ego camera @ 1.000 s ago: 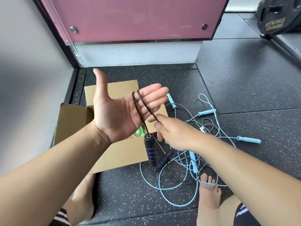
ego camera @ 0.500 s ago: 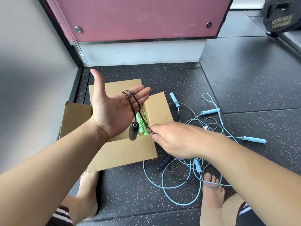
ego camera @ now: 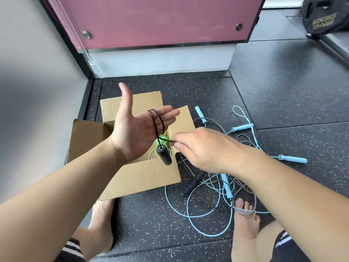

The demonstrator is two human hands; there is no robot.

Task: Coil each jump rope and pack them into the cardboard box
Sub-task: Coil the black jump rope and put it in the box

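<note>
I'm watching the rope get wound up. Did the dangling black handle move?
Yes. The black handle, on the black rope the right hand pinches, rose from beside the cardboard box's near right corner to over its opening's edge.

Noted plain tan box (ego camera: 143,176). Found bright green rope (ego camera: 160,141) inside. Recorded glossy black cord (ego camera: 157,122) ending in matt black handle (ego camera: 164,157). Logged pale blue ropes (ego camera: 242,127) at 3 o'clock of box, beside black ringed handle (ego camera: 192,183) banded blue. Observed black floor (ego camera: 283,91) speckled white; pink panel (ego camera: 160,19) at 12 o'clock; black-and-white striped shorts (ego camera: 73,250) at 7 o'clock.
</note>
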